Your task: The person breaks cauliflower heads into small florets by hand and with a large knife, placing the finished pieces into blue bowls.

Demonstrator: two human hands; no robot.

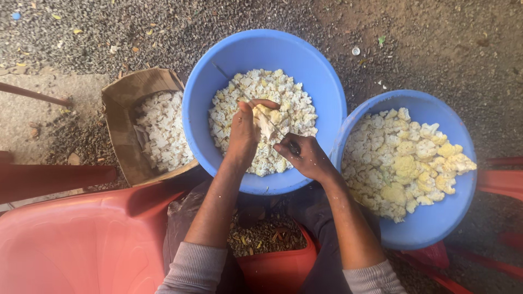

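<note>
Over the middle blue tub, the left hand is closed around a piece of cauliflower, fingers curled over its top, while the right hand is clenched on the handle of a knife whose thin blade runs up into the piece. Both hands hang above the heap of cut florets that fills this tub. To do this cut well, I judge the blade should go through the stem rather than the crown, with the left thumb kept off the line of the edge and the piece held low so the bits drop into the tub and not on the dirt. Short, controlled strokes toward the stem seem safer than one hard pull. A second blue tub on the right holds larger, yellower cauliflower heads, and a cardboard box on the left holds more white pieces. A red plastic chair stands beside the person's knees.
</note>
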